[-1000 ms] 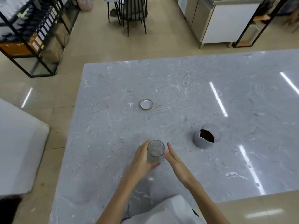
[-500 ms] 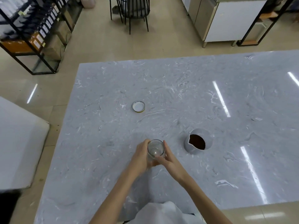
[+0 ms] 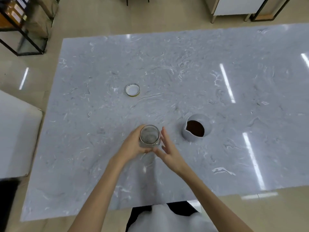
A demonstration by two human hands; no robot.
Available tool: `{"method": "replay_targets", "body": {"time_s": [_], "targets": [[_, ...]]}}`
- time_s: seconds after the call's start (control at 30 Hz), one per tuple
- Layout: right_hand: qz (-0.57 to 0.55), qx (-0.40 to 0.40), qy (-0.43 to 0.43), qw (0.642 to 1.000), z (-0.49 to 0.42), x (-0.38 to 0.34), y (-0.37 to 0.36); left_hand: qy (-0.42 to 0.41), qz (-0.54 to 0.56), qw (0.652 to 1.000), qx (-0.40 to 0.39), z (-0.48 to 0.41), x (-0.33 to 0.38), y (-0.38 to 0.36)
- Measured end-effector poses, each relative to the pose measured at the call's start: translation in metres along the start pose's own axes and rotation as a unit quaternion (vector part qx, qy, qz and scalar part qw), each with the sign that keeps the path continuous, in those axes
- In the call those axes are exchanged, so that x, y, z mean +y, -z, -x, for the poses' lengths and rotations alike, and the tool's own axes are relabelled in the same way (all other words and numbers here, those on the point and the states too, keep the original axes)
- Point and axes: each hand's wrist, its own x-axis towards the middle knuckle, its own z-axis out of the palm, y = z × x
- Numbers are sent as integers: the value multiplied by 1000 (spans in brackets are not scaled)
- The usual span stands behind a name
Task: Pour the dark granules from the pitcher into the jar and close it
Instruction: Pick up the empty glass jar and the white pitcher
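Observation:
A clear glass jar stands open and empty on the grey marble table. My left hand is wrapped around its left side. My right hand is just right of the jar with the fingers spread, and I cannot tell whether it touches the glass. The grey pitcher with dark granules inside stands upright to the right of the jar, its spout toward me. The jar's lid lies upside down farther back on the table.
The table's left edge and near edge border a beige floor. A white surface sits at the left. A black metal shelf stands at the far left, and a white cabinet at the far right.
My right hand closed against the jar half a second ago and has now loosened, fingers spread. The left hand stays on the jar. The view has tilted down.

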Motion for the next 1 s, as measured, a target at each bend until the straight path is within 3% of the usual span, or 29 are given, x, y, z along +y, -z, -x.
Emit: {"method": "replay_targets", "body": {"time_s": [0.1, 0.2, 0.3, 0.5, 0.8, 1.0], "targets": [[-5, 117, 64, 991, 28, 1, 26, -6, 0, 1000, 4, 0, -1, -2], [-49, 265, 124, 955, 60, 13, 64, -6, -18, 1000, -12, -4, -3, -5], [-94, 329, 93, 935, 71, 35, 102, 7, -27, 999, -18, -9, 3, -9], [-94, 299, 8, 950, 37, 56, 132, 3, -31, 999, -11, -13, 6, -13], [-152, 277, 38, 948, 17, 60, 128, -4, -23, 1000, -13, -12, 3, -10], [-127, 240, 57, 961, 10, 53, 135, -1, -15, 1000, -12, -11, 1, -11]]}}
